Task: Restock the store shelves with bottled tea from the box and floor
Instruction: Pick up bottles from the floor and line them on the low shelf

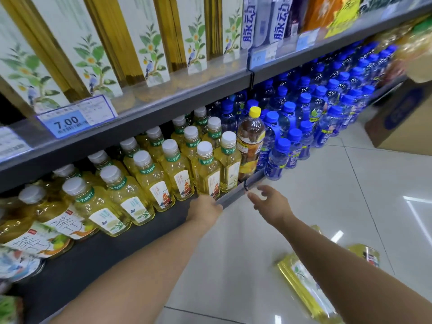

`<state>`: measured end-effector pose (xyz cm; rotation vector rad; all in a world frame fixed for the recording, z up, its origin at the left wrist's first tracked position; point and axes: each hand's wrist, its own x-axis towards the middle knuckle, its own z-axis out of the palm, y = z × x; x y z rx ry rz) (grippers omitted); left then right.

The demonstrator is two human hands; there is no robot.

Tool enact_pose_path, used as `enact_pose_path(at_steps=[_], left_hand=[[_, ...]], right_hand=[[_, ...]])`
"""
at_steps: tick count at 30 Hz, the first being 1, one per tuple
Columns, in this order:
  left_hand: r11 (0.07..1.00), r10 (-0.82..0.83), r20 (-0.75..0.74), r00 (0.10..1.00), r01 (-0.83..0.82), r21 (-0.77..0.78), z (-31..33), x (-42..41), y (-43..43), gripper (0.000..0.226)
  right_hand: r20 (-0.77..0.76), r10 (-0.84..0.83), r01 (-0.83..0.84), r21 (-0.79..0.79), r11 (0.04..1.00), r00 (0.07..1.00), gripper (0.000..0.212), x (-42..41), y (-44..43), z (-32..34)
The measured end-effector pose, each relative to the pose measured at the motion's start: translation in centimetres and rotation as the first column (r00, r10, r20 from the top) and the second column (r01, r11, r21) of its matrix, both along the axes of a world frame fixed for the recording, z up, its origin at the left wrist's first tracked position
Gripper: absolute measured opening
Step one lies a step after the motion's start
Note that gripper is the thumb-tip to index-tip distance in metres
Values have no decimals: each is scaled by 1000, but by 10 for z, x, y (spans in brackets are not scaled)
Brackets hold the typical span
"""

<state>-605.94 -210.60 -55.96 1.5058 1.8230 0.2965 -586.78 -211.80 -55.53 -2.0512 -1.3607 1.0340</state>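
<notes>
Rows of yellow bottled tea with white caps (205, 169) fill the lower shelf (149, 228). My left hand (203, 211) rests at the shelf's front edge, touching the base of the frontmost tea bottle; whether it grips it is unclear. Just right of it my right hand (271, 202) hovers over the floor with fingers spread, holding nothing. A taller amber bottle with a yellow cap (251, 141) stands at the right end of the tea rows. On the floor under my right forearm lies a yellow tea bottle (304, 288), and another (364, 253) lies beyond it.
Blue-capped drink bottles (304, 127) crowd the shelf and floor to the right. A cardboard box (402, 118) stands on the tiled floor at far right. The upper shelf holds floral tea cartons (93, 54) and a 7.00 price tag (70, 122).
</notes>
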Motion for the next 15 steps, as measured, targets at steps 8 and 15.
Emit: enact_pose_path(at_steps=[8, 15], left_hand=[[801, -579, -183, 794, 597, 55, 105, 64, -100, 39], [627, -726, -313, 612, 777, 64, 127, 137, -187, 35]], right_hand=[[70, 45, -37, -102, 994, 997, 52, 69, -130, 111], [65, -69, 77, -130, 988, 996, 49, 157, -257, 140]])
